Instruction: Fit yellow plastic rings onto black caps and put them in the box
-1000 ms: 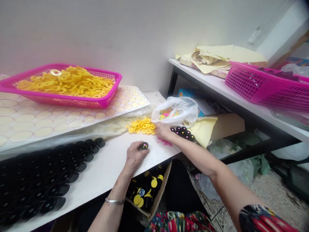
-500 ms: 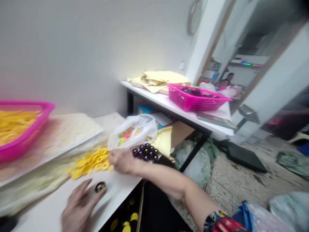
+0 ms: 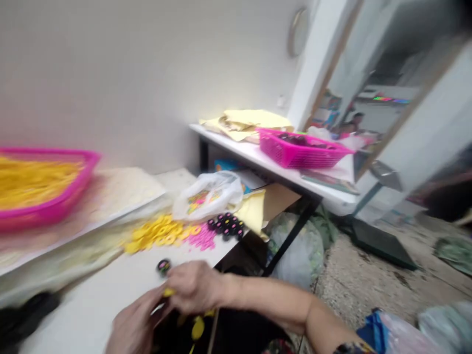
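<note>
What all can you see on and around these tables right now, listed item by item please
basket: one, pink, far left, holding yellow rings
loose rings: a pile, yellow, mid-table
small pieces: a pile, pink, beside the rings
caps: a cluster, black, near the table's corner
bag: one, clear plastic, behind the piles
second basket: one, pink, side table
paper: a heap, pale yellow, side table
single cap: black, by the hands
left hand: blurred, bottom edge
right hand: pinching a yellow piece

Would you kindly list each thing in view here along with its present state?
Left hand: low at the table edge, fingers meeting the right hand.
Right hand: closed on a small yellow piece.
Black cap: lying loose on the table.
Plastic bag: open.
Left pink basket: full of yellow rings.
Yellow ring pile: heaped loose.
</note>
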### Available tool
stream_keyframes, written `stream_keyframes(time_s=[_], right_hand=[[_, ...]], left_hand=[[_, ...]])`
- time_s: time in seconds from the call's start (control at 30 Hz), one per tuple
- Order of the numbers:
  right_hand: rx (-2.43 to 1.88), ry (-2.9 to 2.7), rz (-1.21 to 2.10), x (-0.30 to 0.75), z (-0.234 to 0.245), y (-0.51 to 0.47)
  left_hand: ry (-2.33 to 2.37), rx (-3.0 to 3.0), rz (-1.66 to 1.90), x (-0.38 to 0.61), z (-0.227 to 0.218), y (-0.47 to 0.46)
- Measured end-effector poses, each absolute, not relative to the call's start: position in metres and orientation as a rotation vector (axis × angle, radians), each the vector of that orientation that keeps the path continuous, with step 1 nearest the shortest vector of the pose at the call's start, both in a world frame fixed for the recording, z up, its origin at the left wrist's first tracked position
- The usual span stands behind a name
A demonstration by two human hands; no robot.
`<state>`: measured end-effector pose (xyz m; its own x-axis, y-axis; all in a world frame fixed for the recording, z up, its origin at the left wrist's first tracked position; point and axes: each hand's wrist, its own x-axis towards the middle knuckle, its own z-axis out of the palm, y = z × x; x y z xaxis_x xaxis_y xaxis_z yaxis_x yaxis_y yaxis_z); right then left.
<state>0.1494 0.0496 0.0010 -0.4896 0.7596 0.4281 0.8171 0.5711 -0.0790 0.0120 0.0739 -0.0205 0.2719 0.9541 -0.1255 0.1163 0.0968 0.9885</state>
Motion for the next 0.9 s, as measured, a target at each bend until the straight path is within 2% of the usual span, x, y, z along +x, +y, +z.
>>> stream_keyframes(time_s=[0.1,0.37,0.43,0.63,0.9], right_hand=[[-1.169,-2.303,0.074,0.154,0.001,0.038],[-1.091,-2.134,0.608,0.154,0.008,0.025],[-1.101,-2.145,0.578,0.151,0.003,0.027],[-1.451,-2.259,0.034,0.141,-0.01,0.041],[-1.56,-2.144,0.072,0.153,-0.012,0.087]], left_hand=[[0.995,1.057,0.748,0.0,-0.009,0.058],[0.778,0.707,0.716,-0.002,-0.008,0.051],[0.792,0.679,0.728,-0.003,-0.009,0.055],[0.879,0.64,0.85,0.01,-0.015,0.073],[1.206,0.808,1.154,0.007,-0.038,0.107]])
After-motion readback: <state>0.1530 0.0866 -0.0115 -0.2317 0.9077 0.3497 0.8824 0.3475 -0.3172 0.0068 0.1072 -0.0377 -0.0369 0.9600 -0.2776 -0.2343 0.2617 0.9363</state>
